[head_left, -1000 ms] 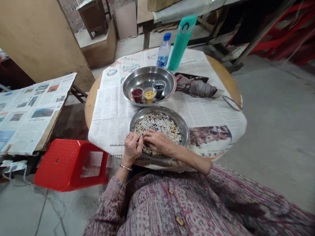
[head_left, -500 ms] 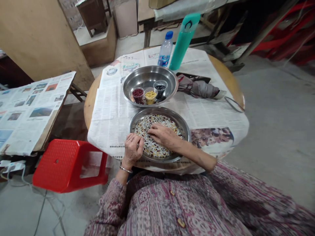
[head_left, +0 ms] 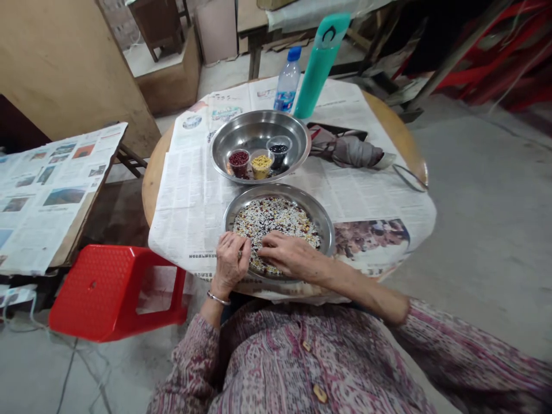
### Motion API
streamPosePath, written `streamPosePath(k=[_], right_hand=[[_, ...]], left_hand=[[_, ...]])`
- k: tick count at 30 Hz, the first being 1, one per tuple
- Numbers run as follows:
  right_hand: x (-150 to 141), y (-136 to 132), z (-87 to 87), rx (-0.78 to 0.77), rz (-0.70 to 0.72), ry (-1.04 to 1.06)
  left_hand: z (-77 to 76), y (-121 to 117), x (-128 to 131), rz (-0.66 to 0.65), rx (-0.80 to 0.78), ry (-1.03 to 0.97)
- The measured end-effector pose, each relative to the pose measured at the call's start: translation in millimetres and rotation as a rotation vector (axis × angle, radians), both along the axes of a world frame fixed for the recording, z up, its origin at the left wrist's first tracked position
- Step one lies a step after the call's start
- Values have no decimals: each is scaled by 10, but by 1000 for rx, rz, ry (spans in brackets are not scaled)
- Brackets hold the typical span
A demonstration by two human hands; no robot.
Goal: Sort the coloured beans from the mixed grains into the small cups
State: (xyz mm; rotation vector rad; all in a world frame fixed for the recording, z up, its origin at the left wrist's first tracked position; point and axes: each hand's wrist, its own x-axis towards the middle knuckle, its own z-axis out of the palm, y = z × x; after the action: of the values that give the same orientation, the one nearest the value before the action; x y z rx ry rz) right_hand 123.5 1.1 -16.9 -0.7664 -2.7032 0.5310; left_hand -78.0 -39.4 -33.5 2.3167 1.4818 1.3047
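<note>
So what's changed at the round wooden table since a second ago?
The bare right hand moved away from the left hand, toward the middle of the multicoloured grains, then back toward the near rim of the shallow steel plate. Whether it took or released any isn't clear. The left hand stayed by the plate's left rim; three clear plastic cups stayed in the deeper steel basin.

Nothing could be read for certain. The newspaper on the round table bore bold Chinese characters along its near edge, too small and blurred to make out, as were the second newspaper at left and the label on the plastic bottle.
</note>
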Motion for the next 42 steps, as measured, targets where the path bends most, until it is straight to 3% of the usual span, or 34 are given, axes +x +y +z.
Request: streamPosePath(k=[5, 10, 13, 17, 20, 23, 30, 37, 39, 42], right_hand=[[207, 353, -86, 107, -294, -13], [238, 574, -78, 77, -483, 36], [10, 511, -56, 35, -453, 19], [-262, 340, -38, 12, -217, 44], [-273, 245, -23, -29, -48, 73], [-101, 219, -15, -68, 1, 69], [428, 360, -39, -51, -205, -43], [268, 420, 21, 62, -518, -70], [201, 365, 23, 51, -518, -87], [150, 238, 18, -41, -395, -69]], left_hand=[[-17, -4, -10, -1, 8, -5], [-18, 9, -5, 2, 5, -8], [-18, 10, -4, 3, 14, -5], [-24, 5, -9, 9, 8, 3], [-27, 4, -12, 6, 12, -1], [-26, 4, -12, -5, 9, 1], [-6, 10, 0, -9, -1, -25], [0, 15, 1, 0, 6, -9], [-3, 14, -1, 1, 7, -1], [-8, 10, -5, 2, 8, 7]])
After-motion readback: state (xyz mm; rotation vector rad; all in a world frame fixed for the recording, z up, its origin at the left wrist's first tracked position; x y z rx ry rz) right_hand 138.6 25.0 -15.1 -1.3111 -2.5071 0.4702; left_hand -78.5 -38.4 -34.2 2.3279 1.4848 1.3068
